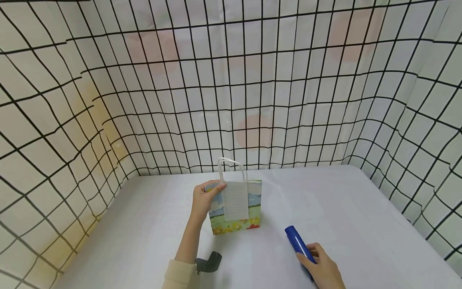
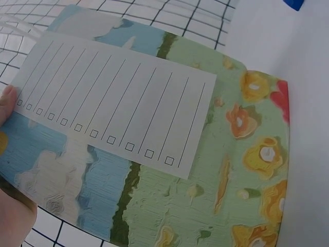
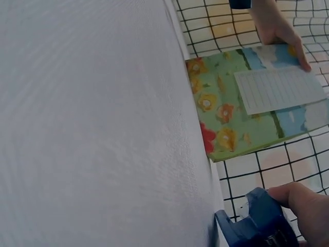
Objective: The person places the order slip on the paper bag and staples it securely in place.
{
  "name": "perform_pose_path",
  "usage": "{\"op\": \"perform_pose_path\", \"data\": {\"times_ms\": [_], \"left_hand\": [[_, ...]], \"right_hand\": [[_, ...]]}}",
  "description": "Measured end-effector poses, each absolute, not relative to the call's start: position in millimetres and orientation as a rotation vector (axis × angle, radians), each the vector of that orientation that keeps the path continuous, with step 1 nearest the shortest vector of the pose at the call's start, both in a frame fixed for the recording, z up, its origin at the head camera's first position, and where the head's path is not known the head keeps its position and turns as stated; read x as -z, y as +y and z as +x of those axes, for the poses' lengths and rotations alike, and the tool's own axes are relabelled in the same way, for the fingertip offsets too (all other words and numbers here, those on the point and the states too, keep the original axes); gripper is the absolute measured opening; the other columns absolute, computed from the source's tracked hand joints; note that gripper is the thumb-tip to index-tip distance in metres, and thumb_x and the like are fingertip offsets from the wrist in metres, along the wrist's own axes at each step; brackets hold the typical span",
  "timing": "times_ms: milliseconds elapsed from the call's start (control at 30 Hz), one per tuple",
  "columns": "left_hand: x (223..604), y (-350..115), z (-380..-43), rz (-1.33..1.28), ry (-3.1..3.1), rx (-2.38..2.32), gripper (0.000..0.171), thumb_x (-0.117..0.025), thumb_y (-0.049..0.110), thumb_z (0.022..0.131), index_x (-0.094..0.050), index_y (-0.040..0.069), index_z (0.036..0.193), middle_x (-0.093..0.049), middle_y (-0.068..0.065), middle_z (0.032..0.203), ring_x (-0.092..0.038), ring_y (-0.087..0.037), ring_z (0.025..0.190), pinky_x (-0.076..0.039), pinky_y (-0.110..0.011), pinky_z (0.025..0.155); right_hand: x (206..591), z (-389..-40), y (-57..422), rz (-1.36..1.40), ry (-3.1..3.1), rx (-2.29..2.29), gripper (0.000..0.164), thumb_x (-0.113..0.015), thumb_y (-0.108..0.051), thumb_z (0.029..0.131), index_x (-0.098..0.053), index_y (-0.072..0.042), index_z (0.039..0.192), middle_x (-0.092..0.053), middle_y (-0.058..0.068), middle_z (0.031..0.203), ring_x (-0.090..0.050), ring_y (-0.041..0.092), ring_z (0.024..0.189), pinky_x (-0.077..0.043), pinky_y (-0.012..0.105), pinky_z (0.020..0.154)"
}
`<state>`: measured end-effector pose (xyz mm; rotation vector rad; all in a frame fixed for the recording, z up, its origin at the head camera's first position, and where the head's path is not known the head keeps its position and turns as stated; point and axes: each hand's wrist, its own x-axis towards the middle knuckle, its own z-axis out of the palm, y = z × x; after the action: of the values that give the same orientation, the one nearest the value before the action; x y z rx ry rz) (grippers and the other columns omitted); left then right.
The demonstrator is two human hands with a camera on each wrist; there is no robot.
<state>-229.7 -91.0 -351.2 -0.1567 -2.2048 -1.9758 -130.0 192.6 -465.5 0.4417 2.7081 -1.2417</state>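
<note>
A paper gift bag [image 1: 254, 200] with painted clouds, grass and flowers stands upright in the head view, its white handles [image 1: 232, 160] pointing up. My left hand [image 1: 203, 198] pinches its top left corner, thumb in front. Against the bag's front lies a white lined paper slip [image 2: 110, 103] with small check boxes, and the thumb rests at its upper corner. My right hand [image 1: 321, 267] grips a blue stapler [image 1: 298, 243] low at the right front, apart from the bag. The right wrist view shows the stapler [image 3: 259, 218] end-on, with the thumb on top.
A white cloth covers the table [image 1: 162, 212]. White fabric walls with a black grid [image 1: 223, 92] rise at the back and both sides. A dark grey bent piece [image 1: 211, 263] shows beside my left sleeve [image 1: 180, 273].
</note>
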Motion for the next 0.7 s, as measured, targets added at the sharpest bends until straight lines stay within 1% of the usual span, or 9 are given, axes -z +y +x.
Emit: {"op": "perform_pose_path", "data": {"times_ms": [67,167,267,367,533,633,700], "left_hand": [[351,-91,-230,-0.146,-2.207,1.979,0.025,-0.067,0.013,0.081,-0.067,-0.004,0.099,-0.07,-0.016,0.09,-0.065,-0.008,0.071,-0.051,-0.028,0.07],[355,-92,-234,-0.149,-2.194,2.0,0.025,-0.068,0.014,0.08,-0.067,-0.004,0.099,-0.07,-0.015,0.089,-0.065,-0.008,0.07,-0.051,-0.028,0.068],[365,-94,-242,-0.162,-2.17,2.022,0.028,-0.07,0.017,0.079,-0.068,-0.002,0.098,-0.071,-0.011,0.087,-0.065,-0.008,0.07,-0.051,-0.027,0.067],[369,-95,-244,-0.157,-2.161,2.034,0.028,-0.07,0.019,0.078,-0.068,-0.001,0.098,-0.072,-0.008,0.086,-0.065,-0.008,0.07,-0.051,-0.026,0.067],[359,-92,-237,-0.134,-2.178,2.018,0.026,-0.069,0.015,0.079,-0.067,-0.004,0.098,-0.072,-0.009,0.085,-0.065,-0.007,0.069,-0.051,-0.027,0.068],[350,-90,-229,-0.123,-2.188,2.0,0.025,-0.068,0.012,0.08,-0.067,-0.005,0.098,-0.071,-0.01,0.085,-0.064,-0.007,0.069,-0.051,-0.027,0.068],[348,-90,-228,-0.116,-2.194,1.997,0.025,-0.068,0.013,0.08,-0.067,-0.005,0.098,-0.071,-0.01,0.086,-0.064,-0.007,0.069,-0.051,-0.028,0.068]], "right_hand": [[464,-130,193,0.436,2.72,1.234,0.063,-0.06,-0.053,0.079,-0.049,-0.003,0.115,-0.056,0.024,0.112,-0.056,0.036,0.098,-0.046,0.044,0.072],[463,-131,195,0.408,2.762,1.224,0.061,-0.063,-0.051,0.078,-0.052,-0.005,0.117,-0.055,0.023,0.11,-0.055,0.032,0.095,-0.045,0.045,0.074],[462,-131,196,0.39,2.788,1.226,0.063,-0.064,-0.053,0.076,-0.054,-0.009,0.12,-0.05,0.026,0.112,-0.054,0.035,0.095,-0.044,0.047,0.076],[460,-131,196,0.396,2.795,1.258,0.064,-0.065,-0.054,0.075,-0.053,-0.012,0.123,-0.045,0.03,0.115,-0.051,0.041,0.1,-0.042,0.052,0.08],[452,-134,195,0.459,2.768,1.356,0.069,-0.067,-0.049,0.075,-0.043,-0.014,0.129,-0.046,0.028,0.125,-0.049,0.042,0.109,-0.04,0.055,0.085],[447,-136,195,0.504,2.744,1.412,0.078,-0.068,-0.047,0.075,-0.03,-0.015,0.136,-0.04,0.028,0.132,-0.046,0.045,0.113,-0.039,0.057,0.087],[445,-137,195,0.528,2.731,1.444,0.084,-0.067,-0.047,0.076,-0.021,-0.015,0.139,-0.036,0.03,0.134,-0.043,0.048,0.115,-0.037,0.059,0.089]]}}
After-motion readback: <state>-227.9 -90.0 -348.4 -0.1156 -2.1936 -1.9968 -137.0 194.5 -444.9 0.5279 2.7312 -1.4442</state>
